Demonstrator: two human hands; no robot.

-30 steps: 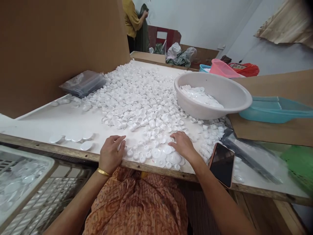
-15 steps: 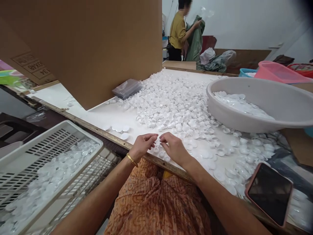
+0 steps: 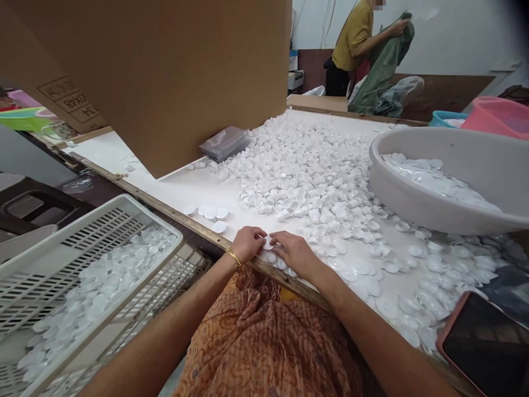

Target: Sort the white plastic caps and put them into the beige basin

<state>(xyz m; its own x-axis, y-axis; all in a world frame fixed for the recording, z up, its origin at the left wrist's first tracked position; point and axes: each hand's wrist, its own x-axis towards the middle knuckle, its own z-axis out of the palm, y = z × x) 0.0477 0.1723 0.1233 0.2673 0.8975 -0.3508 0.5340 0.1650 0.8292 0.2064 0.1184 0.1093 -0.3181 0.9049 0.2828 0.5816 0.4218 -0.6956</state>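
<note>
Over the table's front edge, my left hand (image 3: 247, 243) has its thumb and fingers pinched at a small white round piece (image 3: 268, 241). My right hand (image 3: 296, 253) meets it from the other side, fingertips bent and closed on the same piece. Fingers partly cover the piece, so its exact shape is hard to see. Just below the hands lie several small clear-white round pieces (image 3: 281, 263). To the left, a few white discs (image 3: 219, 214) rest near the wooden edge. Beyond the hands spreads a big heap of white cup-like pieces (image 3: 306, 171).
A grey basin (image 3: 433, 205) of white discs stands right. At left is a slatted white crate (image 3: 136, 205) of similar pieces. A large cardboard box (image 3: 198, 71), a plastic-wrapped pack (image 3: 225, 144) and a phone (image 3: 483, 336) are around. Behind, a person (image 3: 353, 41) holds a green sack (image 3: 384, 71).
My fingertips have come together around the white piece, which now shows flatter between them. The view has swung slightly left, and the person behind leans forward with the green sack.
</note>
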